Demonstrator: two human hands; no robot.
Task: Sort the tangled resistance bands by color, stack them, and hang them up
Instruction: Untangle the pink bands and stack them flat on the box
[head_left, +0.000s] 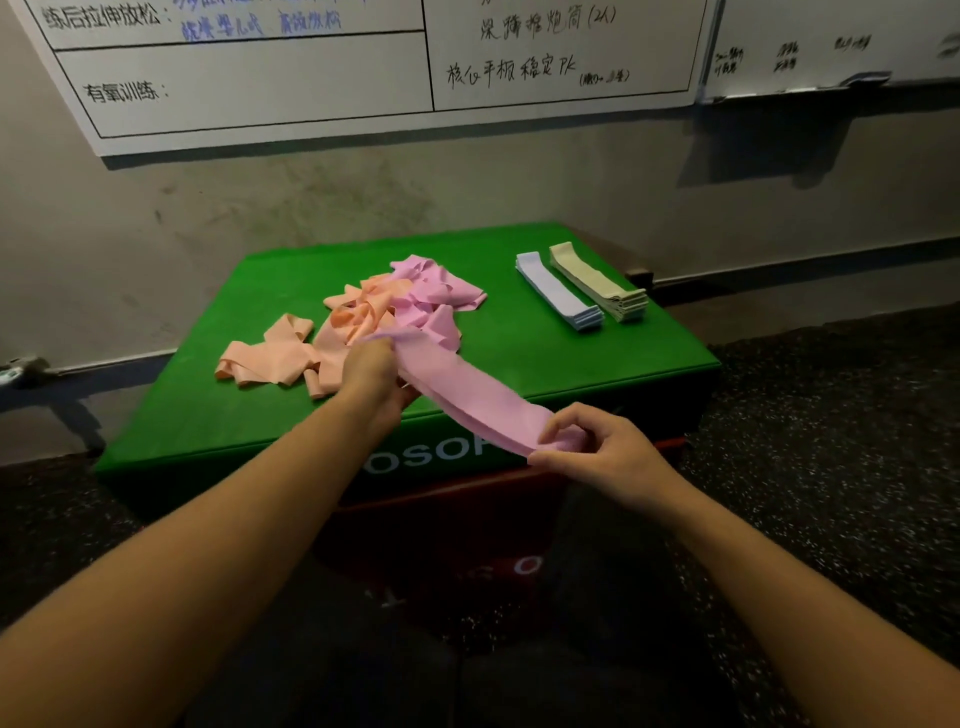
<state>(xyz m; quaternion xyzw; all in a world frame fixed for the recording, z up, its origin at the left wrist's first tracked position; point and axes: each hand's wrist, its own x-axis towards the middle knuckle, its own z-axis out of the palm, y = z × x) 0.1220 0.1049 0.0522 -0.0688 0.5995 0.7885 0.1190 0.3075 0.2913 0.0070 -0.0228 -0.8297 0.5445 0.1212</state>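
Note:
A pink resistance band (467, 395) stretches between my two hands above the front edge of the green box (571, 364). My left hand (371, 371) grips its far end beside the tangle. My right hand (597, 449) pinches its near end between thumb and fingers. A tangled heap of pink bands (431, 291) and peach bands (291, 353) lies on the box's middle and left. At the right of the box top lie two neat stacks: pale blue bands (558, 293) and cream bands (597, 283).
The green box sits on a red box (467, 525), against a grey wall. A whiteboard with handwriting (311, 67) hangs above. Dark speckled rubber flooring (831, 441) surrounds the boxes.

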